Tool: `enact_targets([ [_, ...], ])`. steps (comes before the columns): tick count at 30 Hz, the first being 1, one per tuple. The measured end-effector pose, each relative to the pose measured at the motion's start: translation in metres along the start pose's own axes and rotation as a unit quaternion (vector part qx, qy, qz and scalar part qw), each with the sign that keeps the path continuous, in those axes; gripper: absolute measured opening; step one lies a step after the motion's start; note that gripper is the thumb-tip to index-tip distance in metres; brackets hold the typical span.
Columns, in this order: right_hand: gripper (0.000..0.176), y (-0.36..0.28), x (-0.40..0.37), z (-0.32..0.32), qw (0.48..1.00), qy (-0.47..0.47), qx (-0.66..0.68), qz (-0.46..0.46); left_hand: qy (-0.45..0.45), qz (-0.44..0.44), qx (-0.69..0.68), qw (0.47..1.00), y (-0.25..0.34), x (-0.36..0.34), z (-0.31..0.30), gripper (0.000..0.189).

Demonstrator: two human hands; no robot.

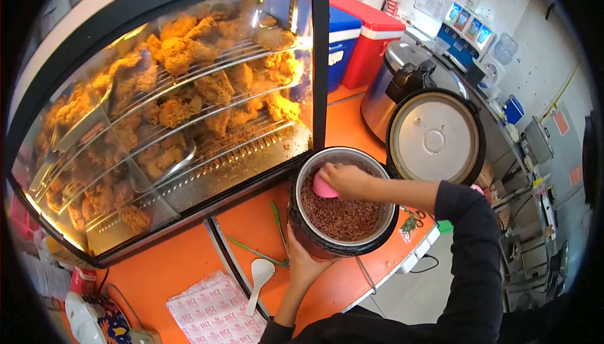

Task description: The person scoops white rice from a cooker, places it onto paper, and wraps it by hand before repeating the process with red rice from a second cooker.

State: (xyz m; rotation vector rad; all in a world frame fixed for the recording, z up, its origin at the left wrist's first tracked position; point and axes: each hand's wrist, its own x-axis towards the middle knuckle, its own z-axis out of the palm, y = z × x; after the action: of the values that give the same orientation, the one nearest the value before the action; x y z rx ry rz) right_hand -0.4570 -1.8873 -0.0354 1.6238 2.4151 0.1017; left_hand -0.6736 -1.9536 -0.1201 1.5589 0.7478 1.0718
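A round rice cooker [314,241] with a metal inner pot stands on the orange counter, filled with reddish-brown rice [343,216]. Inside its rim, my right hand [346,180] is closed around a small pink cup [323,185] that dips into the rice at the upper left. My left hand [307,263] grips the cooker's lower left side, with its fingers partly hidden. The cooker's lid [434,135] is tilted up at the upper right. Below and left of the cooker lie a white rice paddle [259,281] and printed paper wrappers [217,312].
A glass display case [170,111] full of fried chicken takes up the left side. Behind the cooker stand a larger steel cooker [377,95], a red cooler box [371,35] and a blue cooler box [343,51]. Scissors [415,218] lie near the counter's right edge.
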Motion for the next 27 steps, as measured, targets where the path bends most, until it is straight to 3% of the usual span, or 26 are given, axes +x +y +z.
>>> enact_targets([
  [1, 0.053, 0.008, 0.003, -0.005, 0.996, -0.038, 0.080, 0.007, 0.025, -0.006, 0.109, 0.994, 0.003, -0.002, -0.002, 0.130],
  [8, 0.047, 0.023, -0.004, 0.000, 0.962, -0.029, 0.271, 0.014, -0.016, -0.040, 0.098, 0.994, -0.003, 0.004, -0.003, 0.132],
  [18, 0.044, -0.012, -0.023, -0.002, 0.938, -0.056, 0.341, 0.024, -0.009, -0.036, 0.104, 0.994, 0.004, 0.002, -0.005, 0.135],
  [27, 0.044, -0.032, -0.023, -0.015, 0.928, -0.074, 0.362, -0.045, -0.007, -0.023, 0.099, 0.995, 0.005, 0.001, -0.002, 0.136],
])
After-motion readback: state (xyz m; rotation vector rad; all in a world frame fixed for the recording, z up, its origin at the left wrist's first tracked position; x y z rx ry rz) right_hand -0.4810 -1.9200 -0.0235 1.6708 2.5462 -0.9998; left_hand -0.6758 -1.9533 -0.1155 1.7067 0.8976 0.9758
